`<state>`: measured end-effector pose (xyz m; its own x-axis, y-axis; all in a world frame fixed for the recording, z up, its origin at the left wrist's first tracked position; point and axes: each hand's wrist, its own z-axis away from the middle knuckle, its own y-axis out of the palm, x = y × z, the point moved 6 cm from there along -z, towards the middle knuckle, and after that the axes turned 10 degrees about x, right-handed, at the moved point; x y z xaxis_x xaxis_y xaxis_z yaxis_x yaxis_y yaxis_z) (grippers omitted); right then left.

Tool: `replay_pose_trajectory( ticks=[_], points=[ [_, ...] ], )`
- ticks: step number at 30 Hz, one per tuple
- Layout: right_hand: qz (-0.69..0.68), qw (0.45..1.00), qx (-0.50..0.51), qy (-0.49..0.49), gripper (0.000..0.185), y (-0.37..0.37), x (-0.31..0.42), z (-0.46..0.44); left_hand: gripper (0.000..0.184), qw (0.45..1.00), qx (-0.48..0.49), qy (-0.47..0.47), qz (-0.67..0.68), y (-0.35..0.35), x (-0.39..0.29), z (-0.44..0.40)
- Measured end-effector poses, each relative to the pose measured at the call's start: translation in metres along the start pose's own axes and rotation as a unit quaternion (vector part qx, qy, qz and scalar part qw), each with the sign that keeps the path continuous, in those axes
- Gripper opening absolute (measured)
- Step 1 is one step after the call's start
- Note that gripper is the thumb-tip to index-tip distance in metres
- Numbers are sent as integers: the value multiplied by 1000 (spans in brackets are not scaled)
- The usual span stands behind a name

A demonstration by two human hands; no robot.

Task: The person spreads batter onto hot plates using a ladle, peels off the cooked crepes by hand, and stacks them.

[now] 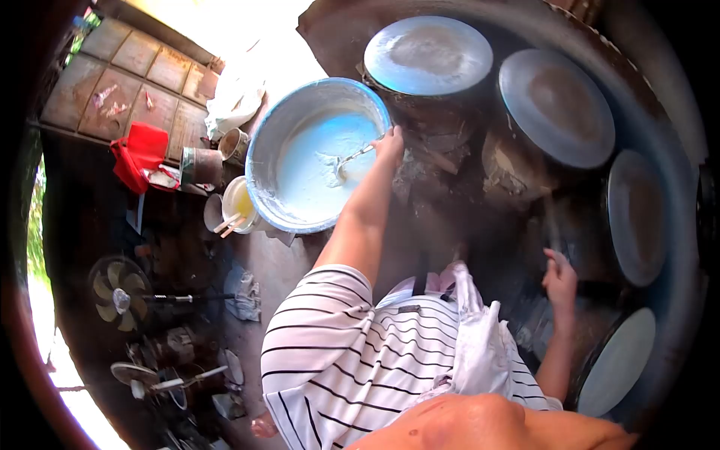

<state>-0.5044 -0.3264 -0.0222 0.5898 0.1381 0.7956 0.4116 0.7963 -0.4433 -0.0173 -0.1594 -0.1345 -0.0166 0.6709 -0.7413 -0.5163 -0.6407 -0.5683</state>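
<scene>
My left hand [389,146] is closed around the handle of a ladle [358,154] at the right rim of a large basin [259,150]. The ladle's lower end dips into white, batter-like liquid [315,161]. My right hand [559,279] is apart from the basin, low at the right, near the round flat plates. Its fingers are curled. A faint blurred streak rises above it, and I cannot make out what it holds, if anything. White cloth [480,345] hangs over the striped clothing on my body.
Several round flat plates [556,109] curve around the right side on a dark stove-like surface. Left of the basin stand a tub [240,196] with yellow contents and sticks, pots, and a red bag [141,157]. A fan [120,296] stands lower left.
</scene>
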Motion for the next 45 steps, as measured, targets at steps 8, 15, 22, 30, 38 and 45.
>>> replay_pose_trajectory(
  ticks=[8, 15, 22, 30, 38, 45],
  points=[
    [355, 886, 196, -227, 27, 272, 220, -217, 23, 988, 80, -123, 47, -55, 124, 91],
    [479, 824, 286, -103, 22, 379, 234, -243, 60, 969, 60, -162, 179, -155, 215, 66],
    [503, 828, 217, -119, 21, 352, 259, -246, 58, 914, 148, -173, 336, -171, 186, -27],
    [390, 893, 220, -52, 22, 395, 219, -228, 28, 659, 100, -268, 695, -64, 188, -28],
    [348, 913, 209, -36, 23, 334, 266, -155, 27, 411, 169, -211, 870, -87, 100, 19],
    [-217, 910, 353, 27, 27, 278, 302, -112, 33, 196, 387, -53, 900, -193, -34, 100]
  ],
)
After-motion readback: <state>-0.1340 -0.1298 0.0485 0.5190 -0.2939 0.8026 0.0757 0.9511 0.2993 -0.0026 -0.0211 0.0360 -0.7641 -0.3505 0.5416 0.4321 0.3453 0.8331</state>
